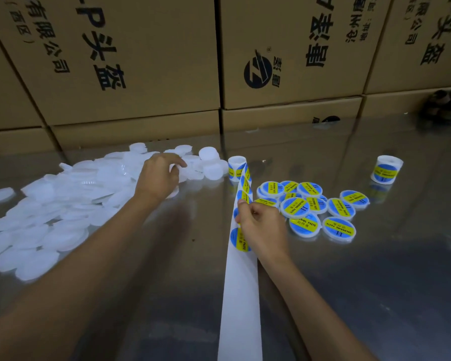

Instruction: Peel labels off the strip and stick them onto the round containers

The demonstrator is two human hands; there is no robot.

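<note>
A white backing strip [241,295] runs from the bottom edge up to a label roll [237,168], carrying round blue-and-yellow labels [238,239]. My right hand [261,225] lies on the strip, its fingertips pinching at a label's edge. My left hand [160,178] reaches into a large pile of plain white round containers [63,204] at the left, fingers curled around one of them [177,171]. Several labelled containers [310,207] lie in a cluster just right of the strip.
The work surface is a shiny metal table [349,282]. A second label roll [385,169] stands at the far right. Stacked cardboard boxes [154,61] form a wall along the table's back edge. A dark object [445,105] sits at the back right.
</note>
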